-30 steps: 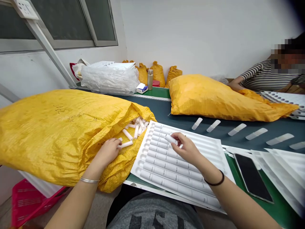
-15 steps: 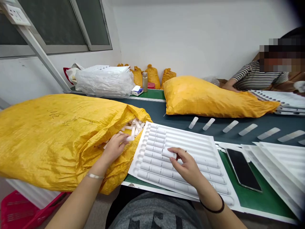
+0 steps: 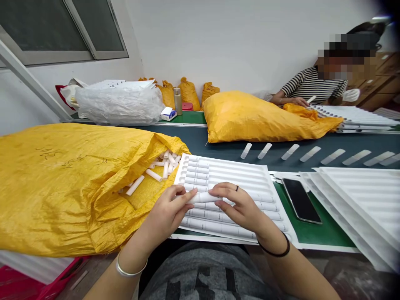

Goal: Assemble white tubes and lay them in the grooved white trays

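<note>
My left hand pinches a short plain white tube by its left end. In my right hand is a white sleeve-like tube, gripped between thumb and fingers. The two pieces meet end to end above a white grooved tray; whether one sits inside the other I cannot tell. Rows of printed white tubes lie in the tray's grooves, with some hidden under my hands. To the left, a yellow woven sack gapes open, showing loose white tubes inside.
A phone and stacked white trays lie right of my tray. Along the dark belt stands a row of translucent tubes. Behind it are another yellow sack and a co-worker in a striped shirt.
My left hand has come out of the sack's mouth with a white tube and moved right to meet the tube in my right hand. The view has shifted slightly right.
</note>
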The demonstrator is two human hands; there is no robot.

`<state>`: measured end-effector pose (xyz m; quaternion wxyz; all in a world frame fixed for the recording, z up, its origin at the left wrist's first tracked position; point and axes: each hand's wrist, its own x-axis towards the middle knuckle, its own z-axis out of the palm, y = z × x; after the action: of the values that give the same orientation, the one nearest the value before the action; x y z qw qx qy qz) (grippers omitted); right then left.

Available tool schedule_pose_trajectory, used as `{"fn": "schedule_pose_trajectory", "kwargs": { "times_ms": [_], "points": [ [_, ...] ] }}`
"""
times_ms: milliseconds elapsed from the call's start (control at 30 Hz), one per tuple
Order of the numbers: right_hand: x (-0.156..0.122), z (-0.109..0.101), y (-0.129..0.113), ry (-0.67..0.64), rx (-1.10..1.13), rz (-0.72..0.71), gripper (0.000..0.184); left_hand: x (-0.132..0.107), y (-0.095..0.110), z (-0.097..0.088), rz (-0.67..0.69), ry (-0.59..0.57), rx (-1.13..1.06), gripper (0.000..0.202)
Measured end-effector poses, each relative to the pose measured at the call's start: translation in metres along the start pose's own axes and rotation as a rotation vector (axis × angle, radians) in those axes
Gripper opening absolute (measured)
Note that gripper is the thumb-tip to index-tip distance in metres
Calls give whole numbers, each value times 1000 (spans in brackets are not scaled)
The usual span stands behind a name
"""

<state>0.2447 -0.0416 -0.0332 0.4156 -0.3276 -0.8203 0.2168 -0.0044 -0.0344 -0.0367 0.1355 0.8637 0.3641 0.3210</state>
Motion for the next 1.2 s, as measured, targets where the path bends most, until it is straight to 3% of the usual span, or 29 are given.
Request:
{"fn": "schedule_pose_trajectory", "kwargs": {
  "times_ms": [67, 167, 267, 333, 533, 733, 933, 1000, 1100, 1133, 1200],
  "points": [
    [-2, -1, 1, 20, -12, 10, 29, 1, 1, 0, -12, 7, -50, 45],
    [-7, 5, 5, 109, -20, 53, 29, 0, -1, 1, -169, 7, -169, 53],
    [-11, 10, 9, 157, -20, 70, 29, -3, -6, 2, -330, -22, -293, 40],
    [-13, 11, 12, 159, -31, 95, 29, -5, -9, 4, -355, -16, -323, 33],
    [-16, 10, 12, 133, -28, 229, 26, -10, -8, 10, -189, 91, -208, 29],
    [-11, 16, 5, 104, 404, 577, 32, -13, -4, 15, 58, 182, -25, 37],
    [-12, 25, -5, 65, 510, 571, 33, -12, 1, 13, 143, 217, 10, 41],
    [-14, 29, -5, -18, 425, 528, 33, -11, 0, 13, 166, 155, -10, 41],
    [-10, 28, 5, -188, 27, 363, 28, -8, -11, 14, 193, -35, -22, 44],
    [-4, 24, 14, -227, -136, 342, 25, -6, -19, 14, 155, -93, -4, 47],
    [14, 9, 40, -221, -411, 436, 19, -5, -45, 11, -44, -138, 85, 59]
  ]
}}
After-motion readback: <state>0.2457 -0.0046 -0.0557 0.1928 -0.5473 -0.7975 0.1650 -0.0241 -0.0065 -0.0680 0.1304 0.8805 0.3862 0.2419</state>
